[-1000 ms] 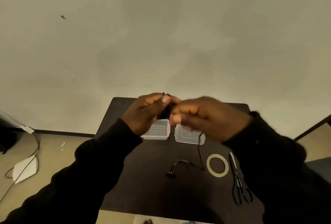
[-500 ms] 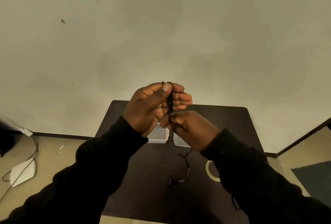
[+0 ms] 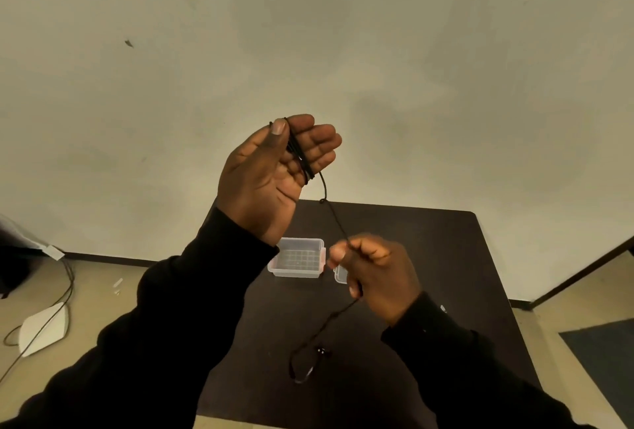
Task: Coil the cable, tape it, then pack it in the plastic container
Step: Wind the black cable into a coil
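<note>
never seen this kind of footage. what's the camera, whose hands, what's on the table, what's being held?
There is no robot here: a person wears one wide-angle camera on the head, looking forward and down, so both arms enter from the bottom.

The left hand is raised, palm open, with several turns of the thin black cable wrapped around its fingers. The right hand is lower, pinching the same cable, whose loose end trails down onto the dark table.

On the table sits an open clear plastic container; a second clear piece, probably its lid, is mostly hidden behind the right hand. No tape is visible now.
</note>
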